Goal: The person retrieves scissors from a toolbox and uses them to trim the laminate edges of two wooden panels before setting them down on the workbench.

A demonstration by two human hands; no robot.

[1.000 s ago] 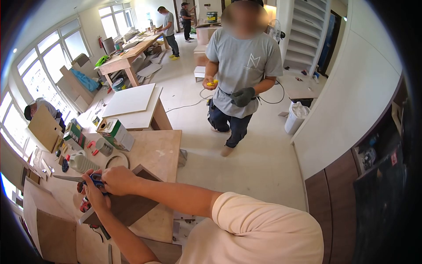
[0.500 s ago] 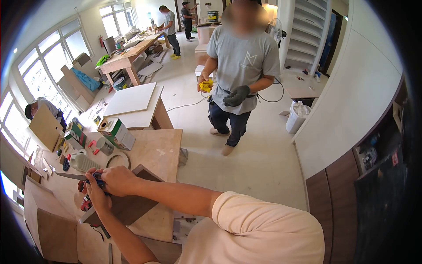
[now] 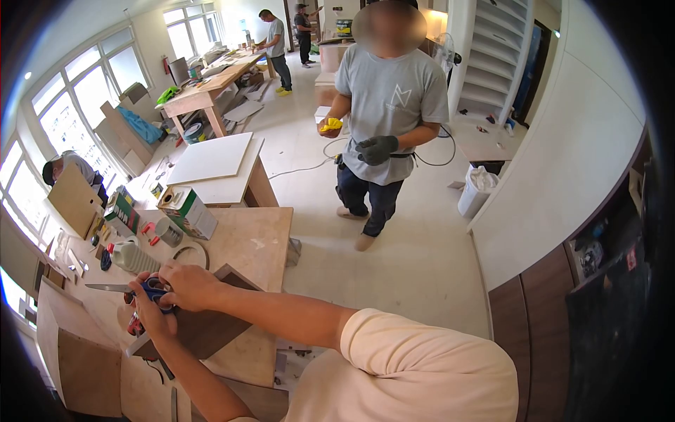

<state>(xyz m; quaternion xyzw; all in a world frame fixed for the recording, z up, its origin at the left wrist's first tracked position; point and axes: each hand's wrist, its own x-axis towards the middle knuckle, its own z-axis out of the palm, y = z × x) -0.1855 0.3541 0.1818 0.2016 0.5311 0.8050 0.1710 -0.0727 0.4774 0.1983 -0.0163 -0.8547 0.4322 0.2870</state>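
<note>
Head view, with every direction taken from the two hands as the clock's centre. Gripping scissors [image 3: 156,285] in both hands, just above the bench's near part, with blue handles between the palms and a blade out toward nine o'clock. Closed firmly around the handles with the left hand [image 3: 154,315]; curled closed at the same handles with the right hand [image 3: 191,287] — cannot tell the exact placing of each fingertip. Leaning over a brown wooden box [image 3: 228,316], at between three and four o'clock, on the workbench [image 3: 247,235]. Near the left hand, at between seven and eight, a partly hidden red tool [image 3: 135,326]. Also on the bench: at one o'clock a pale ring [image 3: 204,256]; at twelve a metal tin [image 3: 169,233]; between twelve and one a green-and-white can [image 3: 191,212]; between ten and eleven a white jug [image 3: 131,259]. Farther off at two, facing this way, a standing co-worker [image 3: 390,105] with something yellow [image 3: 330,124] in one hand and a dark glove [image 3: 376,150] on the other — well apart from the scissors.
</note>
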